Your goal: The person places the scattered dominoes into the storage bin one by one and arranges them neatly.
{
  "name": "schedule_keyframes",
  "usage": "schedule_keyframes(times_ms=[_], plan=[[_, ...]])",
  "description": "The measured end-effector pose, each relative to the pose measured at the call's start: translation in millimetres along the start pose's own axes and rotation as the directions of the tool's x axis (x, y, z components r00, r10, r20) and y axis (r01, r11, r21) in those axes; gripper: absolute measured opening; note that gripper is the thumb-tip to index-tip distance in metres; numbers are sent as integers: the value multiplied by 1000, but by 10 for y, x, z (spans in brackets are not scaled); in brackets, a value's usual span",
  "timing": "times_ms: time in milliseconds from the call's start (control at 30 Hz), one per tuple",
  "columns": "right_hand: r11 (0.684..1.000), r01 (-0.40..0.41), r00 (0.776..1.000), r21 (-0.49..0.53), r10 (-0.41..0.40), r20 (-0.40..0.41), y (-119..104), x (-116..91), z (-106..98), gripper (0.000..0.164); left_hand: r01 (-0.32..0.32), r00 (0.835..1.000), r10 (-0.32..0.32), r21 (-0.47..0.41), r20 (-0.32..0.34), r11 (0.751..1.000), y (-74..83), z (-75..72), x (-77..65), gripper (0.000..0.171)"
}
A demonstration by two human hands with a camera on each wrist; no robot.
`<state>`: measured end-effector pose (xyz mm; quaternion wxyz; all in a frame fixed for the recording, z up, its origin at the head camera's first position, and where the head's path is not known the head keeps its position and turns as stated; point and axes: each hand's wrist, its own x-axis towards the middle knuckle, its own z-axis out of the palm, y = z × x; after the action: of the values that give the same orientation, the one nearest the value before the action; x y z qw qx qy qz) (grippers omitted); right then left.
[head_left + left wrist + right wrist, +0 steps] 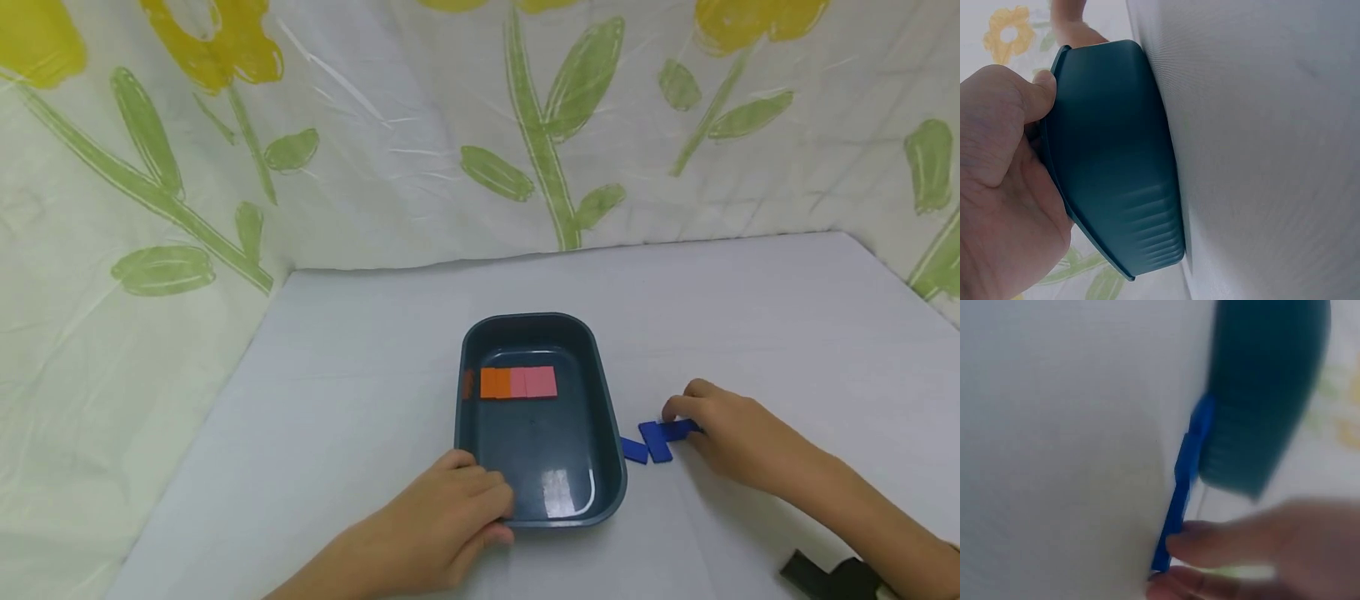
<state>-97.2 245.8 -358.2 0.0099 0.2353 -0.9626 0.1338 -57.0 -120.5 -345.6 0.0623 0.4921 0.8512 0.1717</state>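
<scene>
Three blue pieces lie on the white table, at the right side of a dark teal tray. With my right hand I pinch the outer end of the right blue piece, thumb on one side and fingertip on the other, and this piece lies low at the table surface. Its other end meets the middle blue piece, which is set across it. The left blue piece is just beside the tray wall, partly covered by the rim in the head view; whether it touches the wall, I cannot tell.

My left hand is clamped on the tray at its near left corner, with fingers bent over the rim. The tray stands flat on the table. Inside it, toward the far end, orange pieces and pink pieces lie side by side in one straight row, orange at left, pink at right. An orange reflection shows on the left inner wall.

Near my right forearm is a black object, cut by the picture edge. Behind the table hangs a pale sheet with yellow flowers and green leaves.
</scene>
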Motion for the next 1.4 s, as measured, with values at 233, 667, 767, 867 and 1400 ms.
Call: schedule_keyframes(times_ms=[233,667,767,867,1400], plan=[[999,-19,999,44,18,33,-27,72,-39,35,-5,1000,5,4,2,1000,0,-1,1,14],[998,65,997,19,-65,28,-75,118,-10,30,-4,1000,4,11,-1,1000,4,-1,3,13],[996,91,995,12,-92,41,-77,124,-7,31,-6,1000,6,18,-12,1000,4,4,2,14],[994,109,993,4,-109,40,-82,132,-4,31,-8,1000,8,21,-16,1000,5,5,2,14],[1000,0,998,22,-1,64,15,95,-29,42,-13,999,14,16,-39,1000,6,17,-1,15]])
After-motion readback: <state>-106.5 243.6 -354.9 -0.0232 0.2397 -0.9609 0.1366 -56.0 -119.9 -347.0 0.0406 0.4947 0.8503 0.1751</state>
